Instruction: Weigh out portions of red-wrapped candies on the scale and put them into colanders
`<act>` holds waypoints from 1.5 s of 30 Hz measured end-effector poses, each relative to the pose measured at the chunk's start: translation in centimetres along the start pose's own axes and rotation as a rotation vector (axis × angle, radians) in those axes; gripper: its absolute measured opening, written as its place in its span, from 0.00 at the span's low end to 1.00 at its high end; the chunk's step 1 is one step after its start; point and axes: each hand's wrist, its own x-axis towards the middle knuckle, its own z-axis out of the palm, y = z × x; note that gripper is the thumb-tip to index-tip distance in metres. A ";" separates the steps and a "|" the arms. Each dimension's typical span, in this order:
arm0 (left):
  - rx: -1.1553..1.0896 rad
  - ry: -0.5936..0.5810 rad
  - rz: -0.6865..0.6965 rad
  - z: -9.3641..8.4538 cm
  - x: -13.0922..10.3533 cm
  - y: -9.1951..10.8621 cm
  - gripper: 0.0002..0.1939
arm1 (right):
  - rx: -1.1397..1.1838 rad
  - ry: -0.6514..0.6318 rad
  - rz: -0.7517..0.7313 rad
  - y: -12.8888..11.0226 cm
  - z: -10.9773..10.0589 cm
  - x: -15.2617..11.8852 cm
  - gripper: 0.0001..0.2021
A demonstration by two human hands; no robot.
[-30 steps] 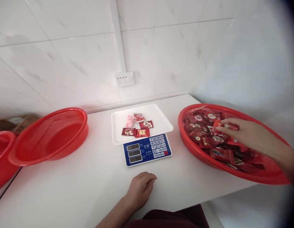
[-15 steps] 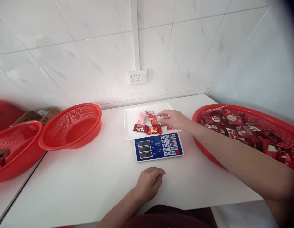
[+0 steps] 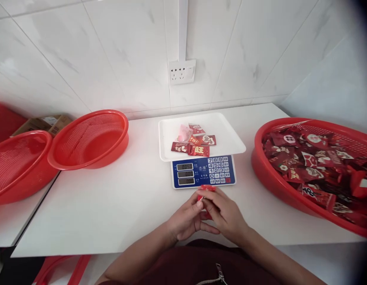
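Observation:
Both of my hands meet over the table edge in front of the scale. My right hand [image 3: 226, 211] is closed round small red candy packets [image 3: 207, 188], partly hidden by its fingers. My left hand [image 3: 191, 217] pinches the same bunch between thumb and fingers, its lower fingers reaching under the right hand. A blue digital scale [image 3: 197, 168] stands just beyond my hands. On its white tray [image 3: 226, 134] lie several wrapped candies [image 3: 199, 151], mostly red, and a pink packet [image 3: 184, 133].
At my right is a large red basket [image 3: 259, 158] full of red candy packets [image 3: 308, 158]. Two red perforated baskets stand at the left, one nearer the middle [image 3: 121, 146] and one at the frame edge [image 3: 26, 186]. A cardboard box [image 3: 38, 123] sits behind them. A wall socket [image 3: 182, 72] is above.
My right hand has come back from the tray with red packets and met my left hand. Fewer candies lie on the tray's right side. Another person's hand at far left is gone from view.

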 end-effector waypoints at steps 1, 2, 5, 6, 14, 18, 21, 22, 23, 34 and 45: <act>0.002 0.027 -0.005 -0.1 0.0 -0.1 0.30 | 0.017 -0.049 -0.003 0.4 0.7 -0.5 0.15; 0.012 0.053 -0.012 -0.2 0.0 -0.2 0.29 | 0.032 -0.088 0.011 0.7 1.1 -0.9 0.17; 0.045 0.093 -0.040 -0.4 0.1 -0.3 0.32 | 0.056 -0.147 0.091 1.1 1.0 -1.2 0.20; 0.054 0.101 -0.043 -0.4 0.1 -0.3 0.33 | 0.061 -0.156 0.121 1.0 0.8 -1.1 0.21; 0.179 0.118 -0.054 -0.1 0.2 -0.2 0.28 | 0.029 -0.161 0.350 0.7 -1.0 -0.6 0.26; 0.221 0.175 -0.080 0.0 0.1 -0.4 0.28 | 0.040 -0.007 0.383 1.7 -2.2 -0.3 0.16; 0.195 0.177 -0.107 0.1 0.0 -0.4 0.28 | 0.120 0.045 0.403 2.3 -3.3 0.0 0.15; 0.181 0.175 -0.108 0.1 0.1 -0.3 0.28 | 0.175 0.038 0.414 2.5 -3.6 0.1 0.16; 0.171 0.180 -0.105 0.1 0.1 -0.3 0.27 | 0.231 0.025 0.425 2.6 -3.8 0.2 0.17; 0.396 0.328 0.061 0.3 0.3 -0.2 0.22 | 0.370 -0.482 0.517 1.6 -3.2 0.1 0.14; 0.392 0.226 0.079 0.1 0.3 -0.4 0.24 | 0.428 -0.143 0.412 1.1 -4.9 5.7 0.15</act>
